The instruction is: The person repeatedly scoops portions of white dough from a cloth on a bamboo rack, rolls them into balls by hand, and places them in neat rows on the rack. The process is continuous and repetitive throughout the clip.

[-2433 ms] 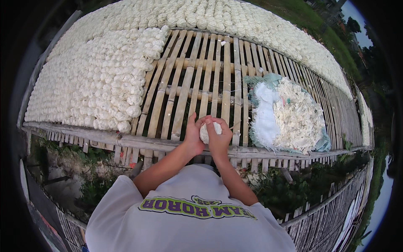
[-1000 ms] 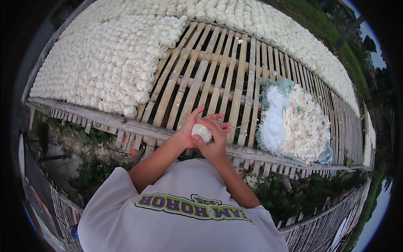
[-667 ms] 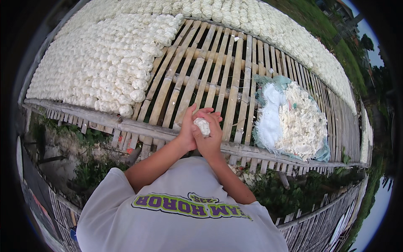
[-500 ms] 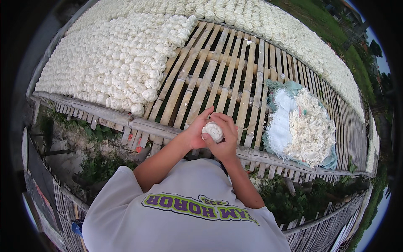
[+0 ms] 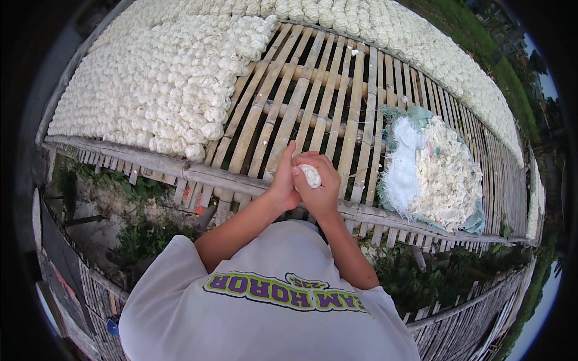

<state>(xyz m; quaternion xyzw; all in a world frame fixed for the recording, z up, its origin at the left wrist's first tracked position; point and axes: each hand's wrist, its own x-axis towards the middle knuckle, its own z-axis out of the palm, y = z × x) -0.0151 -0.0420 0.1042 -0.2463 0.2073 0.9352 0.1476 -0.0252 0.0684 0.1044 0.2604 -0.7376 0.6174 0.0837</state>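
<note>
A ball of white crumbly dough-like mash [image 5: 311, 175] is pressed between my two hands, just above the near edge of the bamboo rack. The fingers of my right hand [image 5: 325, 188] curl round it from the right, its thumb over the near side. Against the ball's left side rests my left hand [image 5: 282, 185], cupped, its fingers upright and partly covered by the right hand. To the right, a heap of loose white mash [image 5: 448, 177] lies on a spread woven sack [image 5: 402, 171], white with blue-green edges. Closely packed white balls [image 5: 162, 84] cover the rack's left side.
Bamboo slats [image 5: 295, 114] with gaps between them make the rack's top, with a few white crumbs on them. A thick pole [image 5: 235, 180] runs along its near edge. Beyond lies another band of packed white balls [image 5: 421, 42]. Green plants [image 5: 141, 234] grow below the rack.
The ball has turned in my hands and shows less of its surface. My left hand has become more upright, and the right hand has closed further round the ball.
</note>
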